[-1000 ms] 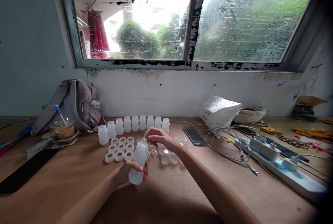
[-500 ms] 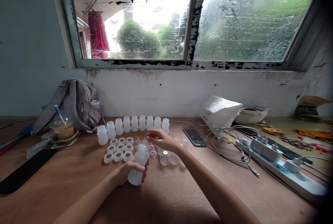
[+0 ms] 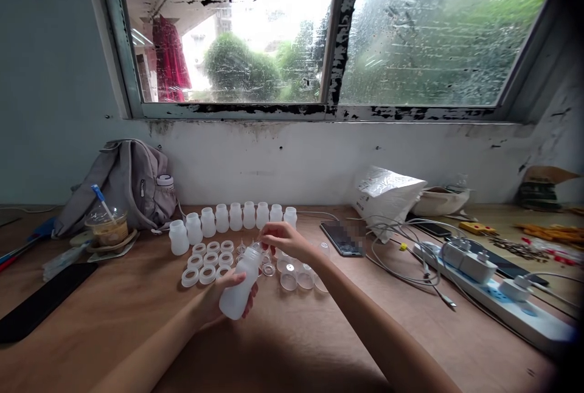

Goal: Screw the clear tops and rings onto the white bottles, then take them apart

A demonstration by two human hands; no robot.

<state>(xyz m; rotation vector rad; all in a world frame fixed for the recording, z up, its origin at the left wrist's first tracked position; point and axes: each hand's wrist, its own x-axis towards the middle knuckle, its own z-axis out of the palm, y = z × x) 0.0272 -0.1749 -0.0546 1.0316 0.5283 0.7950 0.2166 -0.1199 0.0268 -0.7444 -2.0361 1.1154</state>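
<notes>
A frosted white bottle, tilted with its open neck to the upper right, is in my left hand, fingers wrapped round it. My right hand is just above the bottle's mouth with its fingers pinched; what they hold, if anything, is too small to make out. Behind, several frosted bottles stand in a row. White rings lie in rows left of the held bottle. Clear nipple-shaped pieces sit partly hidden behind my hands, and clear domed caps lie to the right.
A phone, tangled cables and a power strip are on the right, near a white bag. On the left are a drink cup, a grey backpack and a black mat.
The held bottle has tilted further, its base moving slightly left and up with my left hand. My right hand has shifted slightly right and up, staying by the bottle's mouth.
</notes>
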